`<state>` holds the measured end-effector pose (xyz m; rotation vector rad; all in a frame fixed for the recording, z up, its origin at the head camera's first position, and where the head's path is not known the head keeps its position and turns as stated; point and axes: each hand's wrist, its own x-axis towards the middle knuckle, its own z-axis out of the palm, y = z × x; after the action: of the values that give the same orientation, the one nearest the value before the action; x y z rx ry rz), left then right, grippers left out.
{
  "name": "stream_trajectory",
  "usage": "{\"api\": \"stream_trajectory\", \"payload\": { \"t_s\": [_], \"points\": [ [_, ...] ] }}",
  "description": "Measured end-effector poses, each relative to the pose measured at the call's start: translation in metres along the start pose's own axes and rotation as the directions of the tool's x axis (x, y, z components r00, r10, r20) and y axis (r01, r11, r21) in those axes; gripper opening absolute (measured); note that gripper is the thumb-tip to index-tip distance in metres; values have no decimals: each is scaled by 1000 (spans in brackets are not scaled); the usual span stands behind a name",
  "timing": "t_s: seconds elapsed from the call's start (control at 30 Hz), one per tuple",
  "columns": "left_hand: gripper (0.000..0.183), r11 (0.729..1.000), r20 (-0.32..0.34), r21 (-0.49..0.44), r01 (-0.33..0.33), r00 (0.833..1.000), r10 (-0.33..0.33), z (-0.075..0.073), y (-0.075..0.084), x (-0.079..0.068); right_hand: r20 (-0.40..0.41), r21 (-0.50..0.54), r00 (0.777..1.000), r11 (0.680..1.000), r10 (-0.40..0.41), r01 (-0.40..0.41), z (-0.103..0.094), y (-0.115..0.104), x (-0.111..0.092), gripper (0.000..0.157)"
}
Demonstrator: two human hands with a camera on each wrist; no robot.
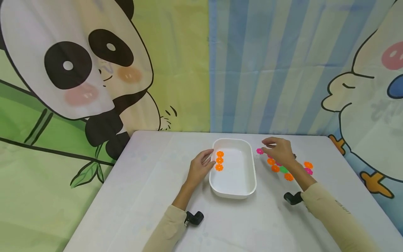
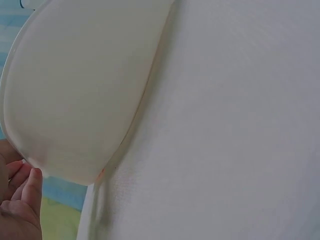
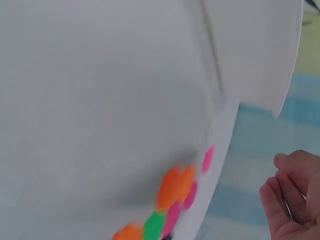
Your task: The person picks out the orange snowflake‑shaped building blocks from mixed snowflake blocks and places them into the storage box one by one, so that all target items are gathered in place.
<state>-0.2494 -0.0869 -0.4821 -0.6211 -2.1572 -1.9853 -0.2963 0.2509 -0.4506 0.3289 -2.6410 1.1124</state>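
Cartoon fabric covers the wall, a panda (image 1: 85, 66) at its left and blue stripes (image 1: 270, 66) beside a yellow-green band (image 1: 179, 63). On the white table (image 1: 151, 182) stands a white tray (image 1: 237, 171) holding 3 orange flower-shaped pieces (image 1: 219, 160) in a line along its left side. Left hand (image 1: 199, 168) grips that side's rim, fingers bent at the edge. Right hand (image 1: 278, 150) is beyond the tray's other side, above a loose cluster, its fingers relaxed and slightly bent, with nothing visibly grasped. Just by its fingertips is 1 pink piece (image 1: 259, 151); under and near the hand lie more orange pieces (image 1: 288, 177) and 1 green piece (image 1: 283, 169). Each wrist carries a black device (image 1: 195, 218).
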Motion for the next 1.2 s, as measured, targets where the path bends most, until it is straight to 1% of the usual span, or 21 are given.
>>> {"api": "stream_trajectory", "payload": {
  "t_s": [0.1, 0.2, 0.3, 0.47, 0.6, 0.77, 0.93, 1.07, 1.2],
  "points": [
    [48, 1000, -22, 5, -5, 1000, 5, 1, -13, 3, -12, -42, 997, 996, 72, -73, -19, 25, -12, 31],
    [49, 1000, -39, 8, 0, 999, 1, 2, -23, 4, -20, -90, 994, 990, 110, -111, -32, 47, -25, 32],
    [48, 1000, -50, 13, 5, 999, -4, 2, -26, 4, -17, -134, 991, 982, 134, -135, -40, 64, -37, 34],
    [47, 1000, -54, 24, -5, 999, 6, 1, -26, 3, -2, -152, 985, 973, 174, -172, -43, 83, -49, 37],
    [47, 1000, -51, 23, 4, 999, -3, 1, -25, 3, 8, -173, 986, 971, 169, -165, -45, 92, -52, 36],
    [47, 1000, -51, 23, 13, 999, -11, 2, -28, 3, 3, -166, 985, 971, 172, -169, -47, 98, -52, 35],
    [47, 1000, -51, 15, 12, 999, -11, 2, -29, 3, -13, -186, 983, 965, 184, -183, -47, 98, -53, 35],
    [47, 1000, -56, 16, 27, 998, -26, 2, -28, 3, -28, -195, 981, 962, 191, -193, -47, 97, -52, 36],
    [48, 999, -56, 26, 32, 998, -30, 2, -27, 3, -45, -197, 984, 964, 171, -176, -47, 97, -51, 36]
  ]
}}
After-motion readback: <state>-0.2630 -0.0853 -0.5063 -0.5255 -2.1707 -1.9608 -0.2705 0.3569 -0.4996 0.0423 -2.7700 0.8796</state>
